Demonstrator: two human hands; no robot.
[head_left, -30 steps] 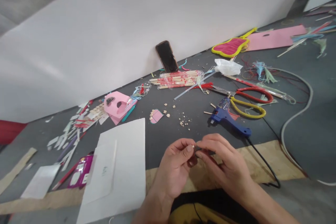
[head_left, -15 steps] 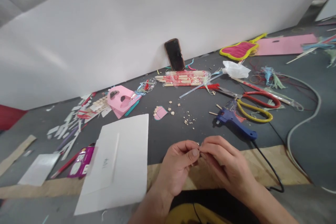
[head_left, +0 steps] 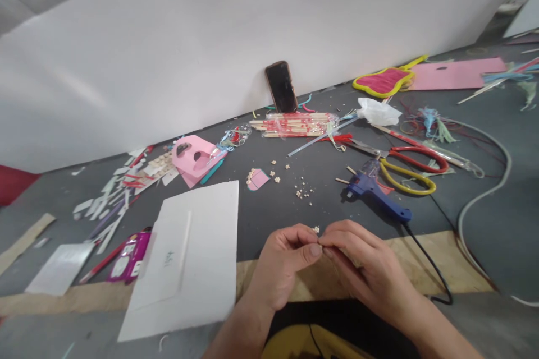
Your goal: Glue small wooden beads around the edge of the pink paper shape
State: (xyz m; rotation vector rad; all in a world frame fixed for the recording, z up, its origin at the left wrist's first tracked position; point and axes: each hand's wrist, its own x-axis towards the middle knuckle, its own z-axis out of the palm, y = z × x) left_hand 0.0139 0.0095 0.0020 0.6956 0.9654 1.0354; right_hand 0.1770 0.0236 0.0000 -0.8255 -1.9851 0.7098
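Note:
My left hand point(head_left: 286, 261) is closed, its thumb and forefinger pinched together at the table's near edge. My right hand point(head_left: 362, 255) is pinched too, and its fingertips meet those of the left. Whatever sits between the tips is too small and covered to make out. Just beyond them shows a small pale flower-shaped cluster point(head_left: 316, 229); I cannot tell whether it is held or lying on the table. Farther out are loose pale bits point(head_left: 302, 190), several tiny flower-shaped pieces point(head_left: 277, 179) and a pink patch point(head_left: 257, 179) with more such pieces along its left side.
On the right lie a blue glue gun point(head_left: 374, 196) with a black cord and scissors point(head_left: 415, 176) with red and yellow handles. A phone point(head_left: 281, 87) leans on the white wall behind wrapped sticks point(head_left: 295, 124). A white board point(head_left: 206, 258) and a pink cutout point(head_left: 196, 154) are left.
The fingertips have shifted slightly, and the pale cluster beyond them shows more fully. Both hands stay pinched together. The view has tilted a little.

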